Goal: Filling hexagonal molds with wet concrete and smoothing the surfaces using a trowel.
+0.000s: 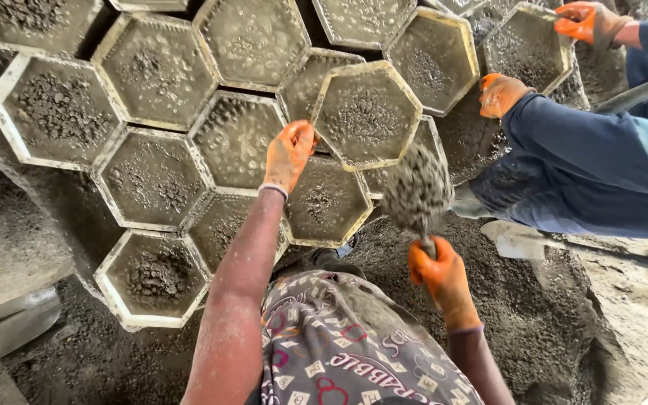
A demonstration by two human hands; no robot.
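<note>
My left hand (288, 154), in an orange glove, reaches forward and rests its fingers on the rim of a tilted hexagonal mould (365, 112) that lies on top of others. My right hand (440, 274), also in an orange glove, grips the handle of a trowel. The trowel is raised and carries a heap of wet grey concrete mix (416, 187), which hangs just right of that mould. Several hexagonal moulds (151, 180) with pale rims lie packed side by side, each holding a grey gritty layer.
A co-worker in blue clothes leans in from the right, with one orange-gloved hand (501, 94) beside a mould and the other (586, 21) on a far mould's rim. Loose grey mix (534, 315) covers the ground below. A concrete slab (1, 247) lies at the left.
</note>
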